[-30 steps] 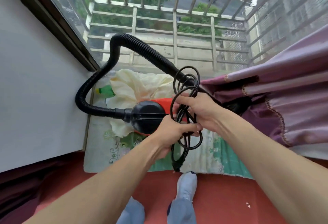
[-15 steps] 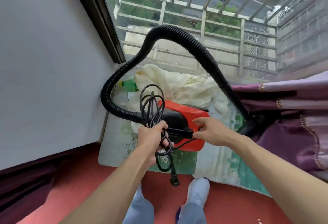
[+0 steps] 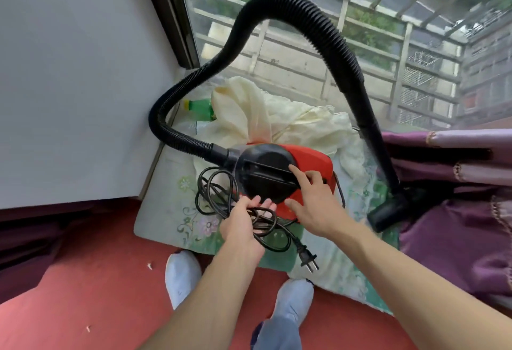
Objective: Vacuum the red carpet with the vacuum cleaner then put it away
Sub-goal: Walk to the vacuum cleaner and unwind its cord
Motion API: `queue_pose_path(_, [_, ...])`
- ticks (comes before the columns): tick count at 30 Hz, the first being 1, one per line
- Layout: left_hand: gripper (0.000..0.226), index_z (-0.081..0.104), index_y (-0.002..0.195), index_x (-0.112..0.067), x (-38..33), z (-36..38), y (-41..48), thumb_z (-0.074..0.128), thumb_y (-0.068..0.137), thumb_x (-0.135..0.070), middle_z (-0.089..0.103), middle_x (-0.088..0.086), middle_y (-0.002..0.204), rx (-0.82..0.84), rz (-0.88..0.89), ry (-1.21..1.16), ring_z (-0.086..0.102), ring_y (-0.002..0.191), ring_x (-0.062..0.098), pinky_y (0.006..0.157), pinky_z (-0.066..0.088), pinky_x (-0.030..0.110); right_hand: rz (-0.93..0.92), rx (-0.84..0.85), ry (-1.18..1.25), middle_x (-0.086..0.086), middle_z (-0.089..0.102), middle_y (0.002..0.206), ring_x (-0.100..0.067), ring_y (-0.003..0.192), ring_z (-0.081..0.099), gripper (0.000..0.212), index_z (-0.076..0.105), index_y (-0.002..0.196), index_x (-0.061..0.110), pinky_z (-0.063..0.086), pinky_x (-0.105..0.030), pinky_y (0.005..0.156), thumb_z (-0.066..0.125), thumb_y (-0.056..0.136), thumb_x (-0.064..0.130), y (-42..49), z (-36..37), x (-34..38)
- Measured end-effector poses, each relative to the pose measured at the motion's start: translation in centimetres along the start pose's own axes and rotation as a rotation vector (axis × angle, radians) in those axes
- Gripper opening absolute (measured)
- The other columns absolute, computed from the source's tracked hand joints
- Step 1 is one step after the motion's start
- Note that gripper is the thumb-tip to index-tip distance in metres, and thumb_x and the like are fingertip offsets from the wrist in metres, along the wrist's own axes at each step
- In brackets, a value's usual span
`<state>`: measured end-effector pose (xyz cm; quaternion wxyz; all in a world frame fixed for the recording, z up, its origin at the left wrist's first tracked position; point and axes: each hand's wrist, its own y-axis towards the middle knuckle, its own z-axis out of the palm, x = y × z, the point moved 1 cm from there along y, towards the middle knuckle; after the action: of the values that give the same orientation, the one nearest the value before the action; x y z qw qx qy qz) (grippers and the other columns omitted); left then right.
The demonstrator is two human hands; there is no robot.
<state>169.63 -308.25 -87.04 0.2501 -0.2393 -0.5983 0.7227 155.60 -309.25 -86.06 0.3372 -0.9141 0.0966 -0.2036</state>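
Since putting it away turns on how the body sits, I check that first: the squat red-and-black plastic vacuum cleaner (image 3: 310, 157) lies just beyond both hands, its long axis running left to right, black domed end to the left. My right hand (image 3: 313, 208) is the nearer one. Its fingers are spread and straight, the index tip touches the black carry handle on top, and it grips nothing. My left hand (image 3: 243, 225) hovers at the vacuum's near-left corner, fingers loosely extended. The coiled black power cord (image 3: 216, 197) is draped across its palm rather than clenched, and the two-pin plug (image 3: 307, 257) trails on the vacuum's near side. From the vacuum's left end the black ribbed hose (image 3: 299, 17) arches high and drops to a nozzle (image 3: 388, 214) on its right. The vacuum rests on a pale green floral padded mat (image 3: 163, 205), with a crumpled cream cloth (image 3: 291, 119) just behind it. Nearer than the vacuum lies the red carpet (image 3: 97, 280). To its left is a white wall (image 3: 69, 72), beyond it barred window glass (image 3: 277, 53), and to its right a purple curtain (image 3: 457, 225).
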Motion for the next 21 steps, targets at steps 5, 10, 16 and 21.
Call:
queue_pose_path(5, [0.023,0.060,0.103,-0.009,1.9,2.8,2.3,0.050,0.084,-0.001,0.065,0.016,0.104,0.020,0.062,-0.032,0.066,0.080,0.029,0.063,0.057,0.035,-0.065,-0.073,0.101,-0.004,0.035,0.136,-0.031,0.116,0.043,0.053,0.030,0.152,0.030,0.042,-0.043,0.098,0.045,0.101,0.025,-0.3,0.8,-0.7])
queue_pose_path(10, [0.031,0.067,0.110,-0.004,2.4,4.4,2.9,0.048,0.087,0.000,0.068,0.011,0.113,0.075,0.074,-0.106,0.066,0.102,0.029,0.097,0.053,0.043,-0.079,-0.059,0.320,0.004,0.049,0.118,-0.022,0.116,0.052,0.038,0.053,0.139,0.032,0.042,-0.037,0.100,0.044,0.103,0.026,0.0,-0.1,-1.9])
queue_pose_path(16, [0.019,0.057,0.103,-0.005,1.9,6.8,2.7,0.052,0.089,0.007,0.066,0.009,0.084,0.021,0.145,-0.051,0.064,0.073,0.023,0.061,0.052,0.034,0.316,-0.577,0.554,-0.010,0.055,0.118,-0.030,0.103,0.059,0.028,0.054,0.111,0.012,0.047,-0.039,0.091,0.055,0.083,0.011,0.7,-5.5,-5.3])
queue_pose_path(21, [0.016,0.062,0.103,-0.006,2.4,7.4,1.8,0.071,0.089,-0.004,0.065,0.007,0.078,-0.019,0.154,-0.002,0.066,0.072,0.019,0.068,0.057,0.038,0.271,-0.558,0.323,-0.010,0.030,0.147,-0.029,0.136,0.027,0.074,0.033,0.147,0.023,0.026,-0.038,0.111,0.071,0.084,0.016,2.0,-10.4,-8.1])
